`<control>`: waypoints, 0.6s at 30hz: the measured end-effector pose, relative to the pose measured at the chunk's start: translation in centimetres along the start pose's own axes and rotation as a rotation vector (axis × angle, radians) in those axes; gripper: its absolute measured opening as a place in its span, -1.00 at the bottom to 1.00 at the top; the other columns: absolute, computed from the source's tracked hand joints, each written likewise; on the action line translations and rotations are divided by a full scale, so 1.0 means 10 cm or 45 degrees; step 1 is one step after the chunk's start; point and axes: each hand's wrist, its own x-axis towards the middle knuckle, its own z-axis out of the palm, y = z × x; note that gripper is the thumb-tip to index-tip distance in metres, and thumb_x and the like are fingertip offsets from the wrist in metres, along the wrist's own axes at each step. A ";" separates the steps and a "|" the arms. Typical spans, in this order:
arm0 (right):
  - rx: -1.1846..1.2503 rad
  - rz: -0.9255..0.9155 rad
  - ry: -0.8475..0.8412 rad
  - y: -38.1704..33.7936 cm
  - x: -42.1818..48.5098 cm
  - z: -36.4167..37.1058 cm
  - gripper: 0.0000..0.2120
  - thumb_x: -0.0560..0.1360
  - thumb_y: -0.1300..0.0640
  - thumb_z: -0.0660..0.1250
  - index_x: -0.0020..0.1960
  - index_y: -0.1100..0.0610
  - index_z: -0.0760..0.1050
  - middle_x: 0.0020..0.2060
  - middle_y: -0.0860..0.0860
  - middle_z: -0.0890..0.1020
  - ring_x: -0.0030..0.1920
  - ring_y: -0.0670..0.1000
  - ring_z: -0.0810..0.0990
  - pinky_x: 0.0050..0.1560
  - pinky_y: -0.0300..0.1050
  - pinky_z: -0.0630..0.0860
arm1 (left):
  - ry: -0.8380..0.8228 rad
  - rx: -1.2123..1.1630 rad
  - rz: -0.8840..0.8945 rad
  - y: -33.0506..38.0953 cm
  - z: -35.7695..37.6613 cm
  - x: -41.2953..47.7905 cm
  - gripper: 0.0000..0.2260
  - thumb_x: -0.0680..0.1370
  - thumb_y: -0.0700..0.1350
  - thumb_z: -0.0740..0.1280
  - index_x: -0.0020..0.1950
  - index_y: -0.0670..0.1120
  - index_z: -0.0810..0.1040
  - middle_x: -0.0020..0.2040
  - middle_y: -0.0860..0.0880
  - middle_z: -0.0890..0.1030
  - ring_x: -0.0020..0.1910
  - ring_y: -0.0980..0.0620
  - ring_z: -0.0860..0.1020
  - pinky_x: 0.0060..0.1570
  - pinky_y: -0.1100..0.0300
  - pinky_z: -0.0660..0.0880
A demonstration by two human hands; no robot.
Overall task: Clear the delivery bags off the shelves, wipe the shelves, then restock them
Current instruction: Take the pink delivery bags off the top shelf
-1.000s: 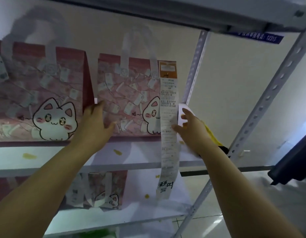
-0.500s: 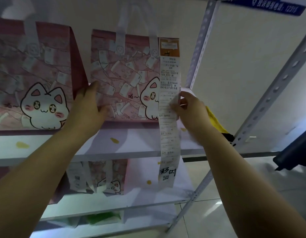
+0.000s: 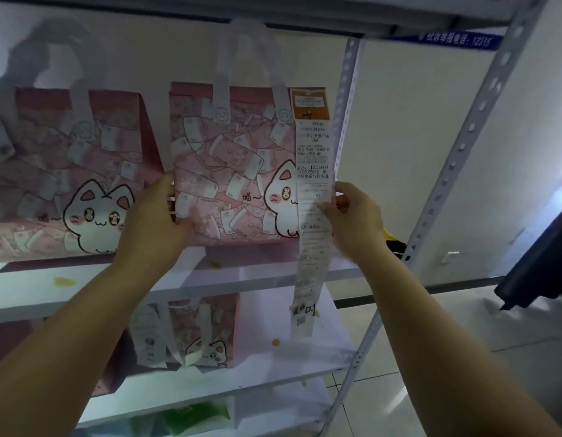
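Note:
A pink delivery bag (image 3: pixel 235 171) with a white cat print and white handles stands on the upper white shelf (image 3: pixel 84 288). My left hand (image 3: pixel 153 222) grips its left edge. My right hand (image 3: pixel 352 222) holds its right edge, thumb across the long white receipt (image 3: pixel 312 216) that hangs from the bag's top right corner down past the shelf edge. A second pink cat bag (image 3: pixel 68 171) stands to the left on the same shelf. A third one (image 3: pixel 194 335) stands on the shelf below.
Perforated metal uprights (image 3: pixel 456 159) frame the rack on the right. Small yellow spots (image 3: pixel 63 281) mark the shelves. Something green (image 3: pixel 194 417) lies on the lowest shelf. A yellow and black item (image 3: pixel 394 244) sits behind my right wrist. A dark object (image 3: pixel 538 266) stands at far right.
Both hands have closed onto the sides of the right bag; the right hand moved in over the receipt. The bag looks lifted slightly off the shelf.

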 end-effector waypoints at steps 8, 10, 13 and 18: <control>-0.022 -0.038 0.128 -0.35 -0.95 -0.36 -0.84 0.50 0.10 0.31 0.03 -0.12 0.51 -0.21 -0.20 0.64 -0.23 -0.16 0.62 -0.22 -0.11 0.58 | -0.095 -0.129 0.030 0.19 -0.54 -0.46 -0.40 0.40 -0.14 0.48 0.38 0.11 0.34 0.08 0.16 0.52 -0.10 0.30 0.51 -0.16 0.43 0.34; -0.068 -0.055 0.167 -0.44 -1.23 -0.45 -0.82 0.49 0.08 0.32 -0.06 -0.22 0.47 -0.25 -0.22 0.64 -0.30 -0.22 0.60 -0.27 -0.22 0.54 | -0.150 -0.178 0.058 0.23 -0.68 -0.61 -0.43 0.39 -0.15 0.48 0.34 0.13 0.38 0.08 0.13 0.57 -0.07 0.23 0.55 -0.11 0.37 0.43; -0.084 -0.027 0.232 -0.53 -1.66 -0.61 -0.83 0.49 0.09 0.32 -0.05 -0.20 0.49 -0.24 -0.22 0.64 -0.26 -0.22 0.61 -0.24 -0.22 0.58 | -0.213 -0.251 0.081 0.34 -0.83 -0.87 -0.43 0.38 -0.15 0.49 0.34 0.09 0.39 0.09 0.07 0.58 -0.01 0.10 0.58 0.03 0.16 0.51; -0.084 0.055 0.339 -0.54 -2.27 -0.95 -0.78 0.49 0.09 0.34 0.11 -0.08 0.52 -0.25 -0.26 0.61 -0.23 -0.25 0.60 -0.24 -0.30 0.57 | -0.274 -0.389 0.149 0.58 -0.85 -1.26 -0.42 0.36 -0.17 0.50 0.33 0.07 0.40 0.04 0.10 0.57 -0.02 0.14 0.57 -0.06 0.25 0.49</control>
